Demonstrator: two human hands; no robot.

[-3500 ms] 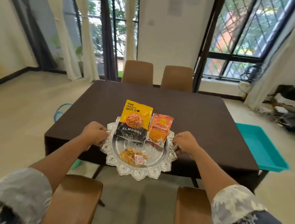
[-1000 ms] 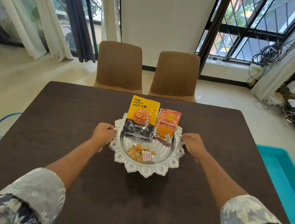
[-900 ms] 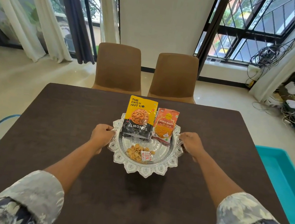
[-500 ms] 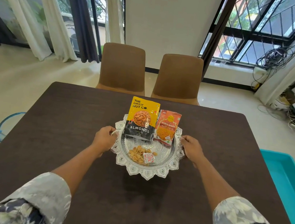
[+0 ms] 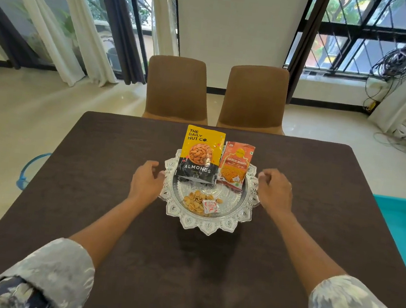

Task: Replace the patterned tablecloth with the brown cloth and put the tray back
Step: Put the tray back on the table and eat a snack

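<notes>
1 view: head cam, wide-angle, above table (image 5: 108,167) near edge, facing 12 o'clock, pitched down. Close in: sleeves (image 5: 54,271) at 7 & 5, tray (image 5: 207,227) centre, chairs (image 5: 178,89) at 12, windows (image 5: 360,32) 11 & 1, teal bin (image 5: 405,224) at 3.

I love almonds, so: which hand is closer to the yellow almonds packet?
Left. The left hand sits just left of the almonds packet, by the tray rim; the right hand is beyond the orange packet, on the far side.

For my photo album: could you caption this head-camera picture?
Silver tray of snack packets on the brown cloth, left hand and right hand loose at either side.
</notes>
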